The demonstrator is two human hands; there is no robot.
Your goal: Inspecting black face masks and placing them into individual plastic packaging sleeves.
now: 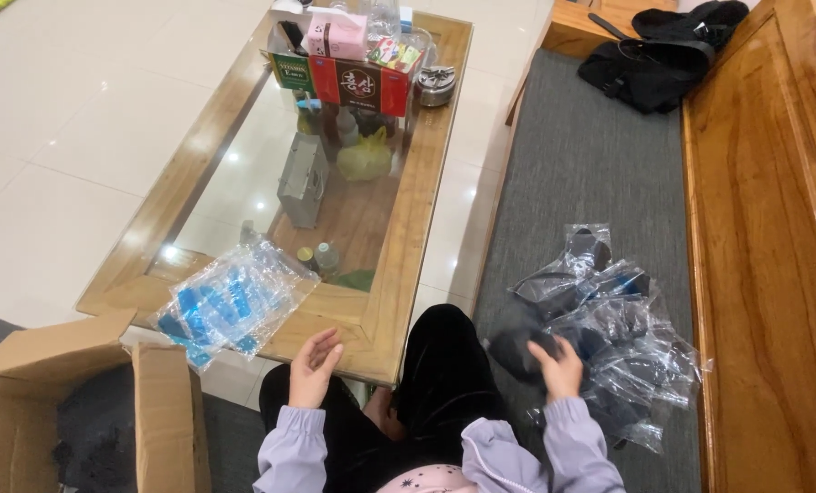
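Two hands work over a seated lap in the lower centre of the frame. Largest in view, a wooden bench [773, 274] with a grey cushion [572, 173] fills the right side; a glass-topped coffee table [399, 265] runs up the centre, and an open cardboard box [24, 402] sits at lower left. On the cushion, at lower right, lies a loose pile of clear plastic bags [627, 338] holding dark items. A smaller stack of clear bags with blue contents [230, 306] rests on the near left corner of the table, overhanging its edge.

The right hand [558, 370] closes its fingers on a dark fabric piece [517, 351] at the left edge of the pile, touching the bags. The left hand [315, 363] hovers half-open and empty at the table's near edge, just beside the blue stack and well apart from the dark piece.

Risks, as judged: slick bags may slide off the cushion if the piece is tugged sideways; the overhanging blue stack could tip toward the box if brushed.
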